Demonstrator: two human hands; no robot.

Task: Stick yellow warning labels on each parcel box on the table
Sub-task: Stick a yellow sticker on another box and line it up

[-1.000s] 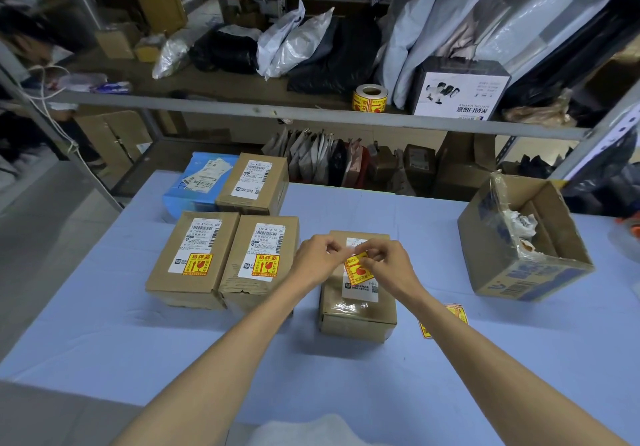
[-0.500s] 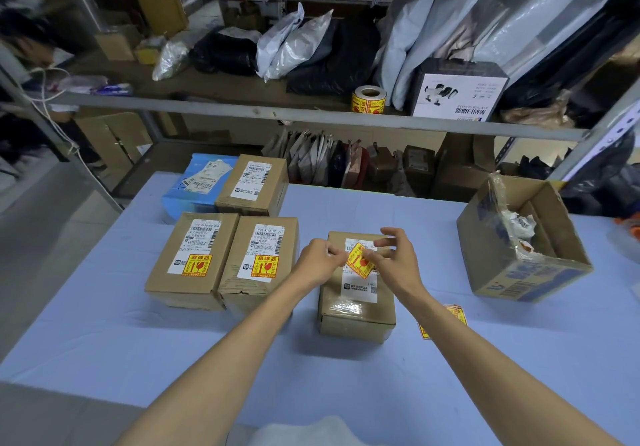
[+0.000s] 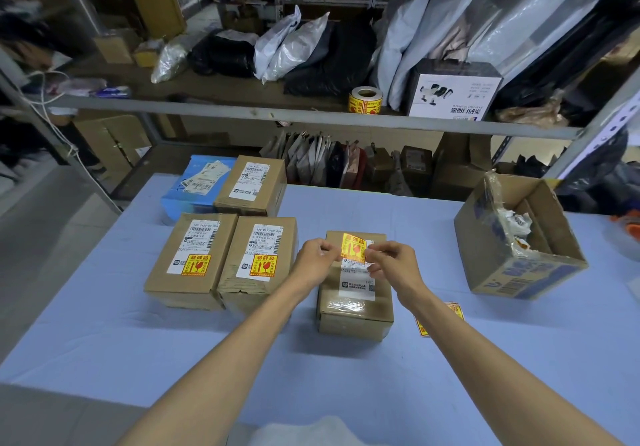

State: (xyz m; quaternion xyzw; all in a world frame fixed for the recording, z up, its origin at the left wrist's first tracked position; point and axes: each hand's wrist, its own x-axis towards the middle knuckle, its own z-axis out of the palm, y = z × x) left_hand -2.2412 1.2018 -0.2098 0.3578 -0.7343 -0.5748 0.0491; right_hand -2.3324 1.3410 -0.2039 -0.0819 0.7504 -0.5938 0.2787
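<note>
Blue-covered table [image 3: 346, 376] carries parcel boxes. Unlabelled parcel box [image 3: 355, 302] at centre. Left hand [image 3: 317, 262] and right hand [image 3: 393, 263] pinch opposite edges of yellow warning label [image 3: 353, 246] above box's far end, label facing camera.

arms: 2, bare, no sleeves | left hand [image 3: 317, 261], right hand [image 3: 393, 265]: no gloves

a long grey metal shelf rail [image 3: 242, 113] crosses beyond the hands, its brown shelf board piled with white and black plastic mailer bags [image 3: 294, 47]. left of the hands lies pale grey floor [image 3: 38, 224].
</note>
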